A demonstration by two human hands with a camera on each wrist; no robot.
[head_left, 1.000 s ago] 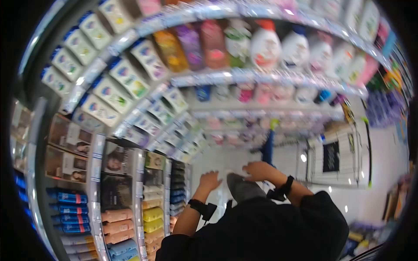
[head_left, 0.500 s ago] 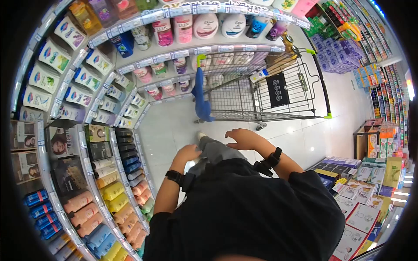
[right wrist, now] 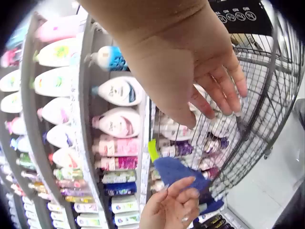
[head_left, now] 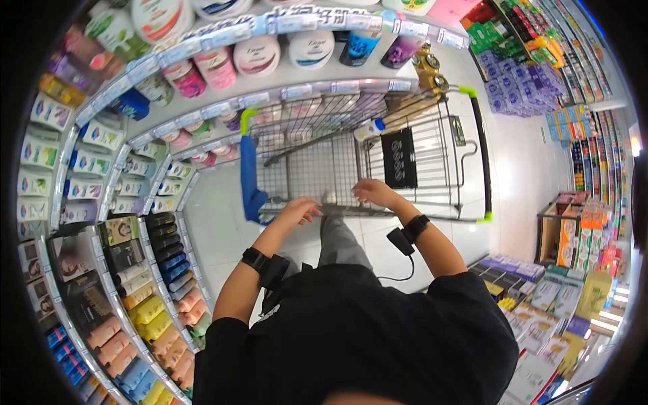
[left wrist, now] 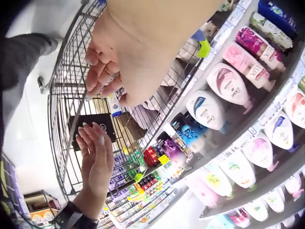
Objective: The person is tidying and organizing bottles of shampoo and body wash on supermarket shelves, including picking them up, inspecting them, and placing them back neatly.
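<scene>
Loosely, both hands hover at the near side of the shopping cart (head_left: 310, 162), apart from each other, with relaxed, slightly bent fingers spread a little. The left hand (head_left: 302, 210) is nearer the cart's blue-covered end, and the right hand (head_left: 376, 194) is near the black panel (head_left: 399, 158) with white symbols; whether either touches the wire, I cannot tell. Each wrist wears a dark band with a small black device, and a thin cable runs from the right one. Inside the cart, a white bottle with a blue cap (head_left: 370, 129) lies beside the black panel. The blue cover (head_left: 250, 179) hangs at the cart's left end, below a bright green corner piece (head_left: 250, 116). Beyond the cart, a shelf (head_left: 283, 75) carries Dove bottles (head_left: 257, 55) and pink Lux ones (head_left: 214, 67). White, black, yellow and peach bottles fill the racks to the left; purple packs (head_left: 520, 84) stand at the upper right, and flat boxes (head_left: 533, 324) lie at the lower right.
</scene>
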